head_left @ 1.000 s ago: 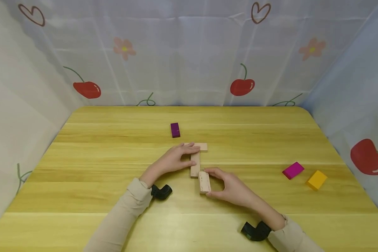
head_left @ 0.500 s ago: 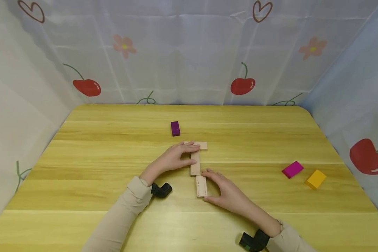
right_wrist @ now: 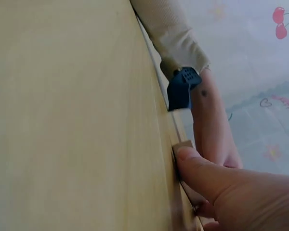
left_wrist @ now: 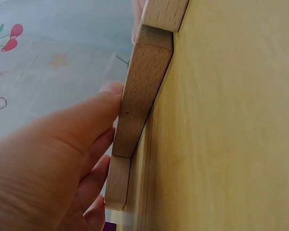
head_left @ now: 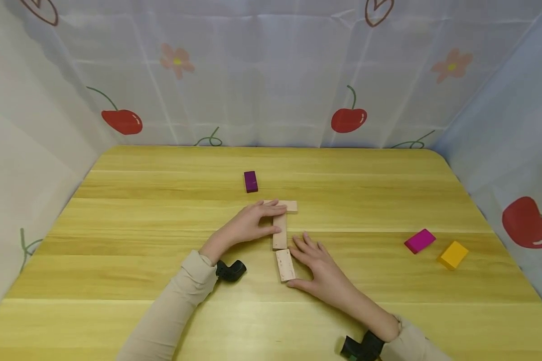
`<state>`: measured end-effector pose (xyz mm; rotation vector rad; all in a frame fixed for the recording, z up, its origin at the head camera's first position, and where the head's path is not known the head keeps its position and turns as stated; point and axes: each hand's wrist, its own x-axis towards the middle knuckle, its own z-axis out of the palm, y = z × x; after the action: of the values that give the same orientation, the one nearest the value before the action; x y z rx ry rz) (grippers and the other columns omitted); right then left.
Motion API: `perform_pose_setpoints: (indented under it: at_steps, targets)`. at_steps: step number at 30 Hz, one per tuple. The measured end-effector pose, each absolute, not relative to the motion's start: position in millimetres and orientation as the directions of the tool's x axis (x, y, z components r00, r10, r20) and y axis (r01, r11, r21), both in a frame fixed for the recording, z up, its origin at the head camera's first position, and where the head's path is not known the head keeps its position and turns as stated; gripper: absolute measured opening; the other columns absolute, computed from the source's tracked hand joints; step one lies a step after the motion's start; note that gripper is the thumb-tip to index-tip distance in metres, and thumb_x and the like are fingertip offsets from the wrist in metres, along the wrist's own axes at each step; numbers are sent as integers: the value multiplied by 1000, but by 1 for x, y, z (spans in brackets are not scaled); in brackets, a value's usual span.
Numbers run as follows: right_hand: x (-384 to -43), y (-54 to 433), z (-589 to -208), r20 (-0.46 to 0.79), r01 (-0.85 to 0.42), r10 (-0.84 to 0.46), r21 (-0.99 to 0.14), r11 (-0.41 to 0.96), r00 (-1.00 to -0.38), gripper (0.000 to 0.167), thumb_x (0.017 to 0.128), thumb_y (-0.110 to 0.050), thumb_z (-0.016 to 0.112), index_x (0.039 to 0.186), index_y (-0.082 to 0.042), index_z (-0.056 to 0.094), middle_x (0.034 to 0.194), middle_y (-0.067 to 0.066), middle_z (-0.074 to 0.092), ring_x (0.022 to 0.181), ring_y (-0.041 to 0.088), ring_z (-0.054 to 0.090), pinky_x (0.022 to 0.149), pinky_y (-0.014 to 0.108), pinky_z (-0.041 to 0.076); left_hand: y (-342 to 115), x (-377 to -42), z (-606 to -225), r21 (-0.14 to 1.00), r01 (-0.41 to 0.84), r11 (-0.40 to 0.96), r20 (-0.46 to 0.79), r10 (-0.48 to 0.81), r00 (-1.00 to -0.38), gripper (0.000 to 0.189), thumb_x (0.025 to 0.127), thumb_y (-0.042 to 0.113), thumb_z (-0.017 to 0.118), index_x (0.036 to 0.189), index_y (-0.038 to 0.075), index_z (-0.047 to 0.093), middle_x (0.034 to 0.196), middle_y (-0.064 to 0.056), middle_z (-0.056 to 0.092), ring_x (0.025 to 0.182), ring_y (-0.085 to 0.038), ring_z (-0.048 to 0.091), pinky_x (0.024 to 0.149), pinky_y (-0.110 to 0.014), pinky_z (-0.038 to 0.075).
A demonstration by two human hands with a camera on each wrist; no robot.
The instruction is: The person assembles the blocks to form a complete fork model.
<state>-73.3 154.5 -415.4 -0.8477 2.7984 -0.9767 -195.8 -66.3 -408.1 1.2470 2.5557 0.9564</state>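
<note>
Three plain wooden blocks lie mid-table. A crosswise block (head_left: pixel 288 206) caps an upright-running block (head_left: pixel 280 233), and a third block (head_left: pixel 285 264) lies flat just nearer, slightly askew. My left hand (head_left: pixel 255 222) rests on the first two, fingers laid over them. In the left wrist view its thumb (left_wrist: pixel 103 103) touches the side of the middle block (left_wrist: pixel 143 89). My right hand (head_left: pixel 315 259) lies flat beside the third block, fingers straight. In the right wrist view its thumb (right_wrist: pixel 190 159) presses that block's near end (right_wrist: pixel 183 143).
A purple block (head_left: pixel 250 181) lies behind the wooden ones. A magenta block (head_left: pixel 419 240) and a yellow block (head_left: pixel 453 254) sit at the right. Cloth walls printed with cherries close in the wooden table (head_left: pixel 140 225) on three sides.
My right hand let the third block down from its edge onto its flat face, slid it left under the middle block, then straightened its fingers. The left hand stayed put.
</note>
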Motion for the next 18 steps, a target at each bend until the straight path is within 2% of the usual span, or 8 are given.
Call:
perform_pose_setpoints:
  at_steps: [6, 18]
  targets:
    - [-67, 143, -415, 110, -429, -455, -580, 693, -884, 78, 78, -39, 75, 136, 4, 45, 147, 16, 27, 139, 27, 8, 107, 56, 12, -66, -196, -409, 596, 668, 446, 150, 755, -638, 50, 91, 25, 63, 135, 5, 51, 139, -4, 44, 134, -21, 29, 111, -40, 14]
    - [-64, 132, -416, 114, -416, -426, -539, 732, -897, 82, 79, -44, 72, 139, 3, 40, 149, 15, 26, 139, 27, 6, 108, 54, 12, -66, -197, -410, 595, 668, 447, 147, 757, -637, 50, 92, 25, 63, 135, 5, 50, 140, -4, 44, 134, -19, 28, 111, -38, 13]
